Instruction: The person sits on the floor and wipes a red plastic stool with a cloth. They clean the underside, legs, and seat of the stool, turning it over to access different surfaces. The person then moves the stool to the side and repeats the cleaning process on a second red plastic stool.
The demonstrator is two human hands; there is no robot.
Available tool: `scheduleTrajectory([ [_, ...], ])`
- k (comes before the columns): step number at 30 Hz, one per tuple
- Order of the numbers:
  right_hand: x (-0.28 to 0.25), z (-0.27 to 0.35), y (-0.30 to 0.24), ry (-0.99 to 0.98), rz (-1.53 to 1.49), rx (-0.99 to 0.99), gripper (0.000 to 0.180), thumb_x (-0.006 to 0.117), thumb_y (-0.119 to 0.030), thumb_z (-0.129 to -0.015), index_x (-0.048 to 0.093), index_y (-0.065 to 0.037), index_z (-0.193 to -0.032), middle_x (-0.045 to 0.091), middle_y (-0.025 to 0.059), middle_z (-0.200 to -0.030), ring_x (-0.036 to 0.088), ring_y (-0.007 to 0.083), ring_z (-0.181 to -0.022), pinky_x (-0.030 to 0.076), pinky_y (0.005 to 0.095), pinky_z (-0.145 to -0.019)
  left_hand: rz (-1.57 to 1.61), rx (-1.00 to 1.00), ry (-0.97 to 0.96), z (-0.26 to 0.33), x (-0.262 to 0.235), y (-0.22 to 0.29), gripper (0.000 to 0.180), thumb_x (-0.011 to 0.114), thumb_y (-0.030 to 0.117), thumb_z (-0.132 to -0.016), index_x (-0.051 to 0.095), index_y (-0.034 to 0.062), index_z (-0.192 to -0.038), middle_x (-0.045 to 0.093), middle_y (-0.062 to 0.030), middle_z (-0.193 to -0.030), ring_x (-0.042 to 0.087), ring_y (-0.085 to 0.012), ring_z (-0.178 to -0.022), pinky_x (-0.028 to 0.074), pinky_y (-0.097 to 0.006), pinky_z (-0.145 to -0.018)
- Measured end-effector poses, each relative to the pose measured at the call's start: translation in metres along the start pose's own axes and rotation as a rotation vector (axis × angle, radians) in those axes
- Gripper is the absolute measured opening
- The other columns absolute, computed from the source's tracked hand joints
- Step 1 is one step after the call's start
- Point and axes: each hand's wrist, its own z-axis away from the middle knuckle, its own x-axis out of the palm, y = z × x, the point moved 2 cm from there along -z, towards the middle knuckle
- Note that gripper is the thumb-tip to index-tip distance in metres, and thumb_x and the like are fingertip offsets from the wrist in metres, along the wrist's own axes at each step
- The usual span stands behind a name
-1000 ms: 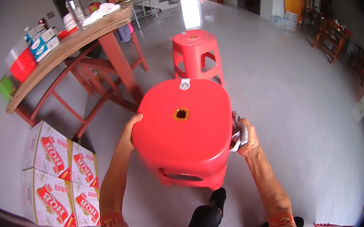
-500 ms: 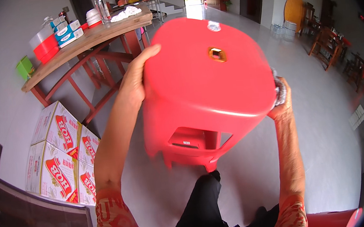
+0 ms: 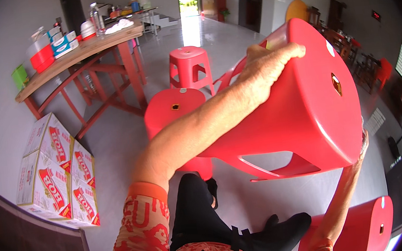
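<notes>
Two hands grip a tilted red stool [image 3: 303, 109]: left hand [image 3: 266, 63] fingers curled over its 11 o'clock rim, right hand [image 3: 361, 139] mostly hidden at 4 o'clock, fingers unclear.

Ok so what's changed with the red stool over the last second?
The red stool has been lifted off the stack and swung up to the right, tilted. Left hand and right hand stay on its sides throughout. The lower stool, the far stool and the wooden table stayed put.
</notes>
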Motion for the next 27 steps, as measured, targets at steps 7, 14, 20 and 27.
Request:
scheduleTrajectory([
  [7,-0.094,0.051,0.002,0.206,-0.224,0.356,0.021,0.048,-0.024,-0.093,0.060,-0.007,-0.096,0.061,0.0053,-0.089,0.061,0.0163,-0.080,0.053,0.0325,-0.071,0.095,-0.212,-0.018,0.004,0.014,-0.107,0.042,0.068,0.029,-0.079,0.061,-0.0076,-0.098,0.065,-0.0133,-0.093,0.064,-0.0202,-0.082,0.052,-0.031,-0.073],
  [14,-0.059,0.150,0.084,0.251,-0.579,0.679,0.051,0.049,-0.037,-0.087,0.056,-0.008,-0.129,0.065,0.0081,-0.113,0.063,0.0220,-0.096,0.053,0.0354,-0.082,0.221,-0.375,0.132,0.040,-0.064,-0.281,0.046,0.073,0.025,-0.075,0.059,-0.0043,-0.109,0.062,-0.0087,-0.096,0.060,-0.0166,-0.088,0.050,-0.032,-0.078],
  [20,0.007,0.227,0.102,0.483,-0.534,0.870,0.041,0.053,-0.035,-0.088,0.062,-0.004,-0.114,0.067,0.0089,-0.100,0.064,0.0192,-0.085,0.054,0.0295,-0.072,0.338,-0.471,0.227,0.093,-0.151,-0.370,0.039,0.068,0.019,-0.075,0.059,-0.0001,-0.107,0.062,-0.0083,-0.095,0.061,-0.0177,-0.085,0.052,-0.033,-0.076],
  [27,-0.018,0.271,0.125,0.428,-0.555,0.845,0.038,0.051,-0.030,-0.090,0.059,0.000,-0.112,0.067,0.0121,-0.102,0.064,0.0218,-0.091,0.052,0.0341,-0.082,0.416,-0.532,0.087,0.110,-0.143,-0.373,0.035,0.059,0.023,-0.080,0.055,0.0013,-0.108,0.058,-0.0050,-0.097,0.059,-0.0178,-0.090,0.050,-0.033,-0.081],
])
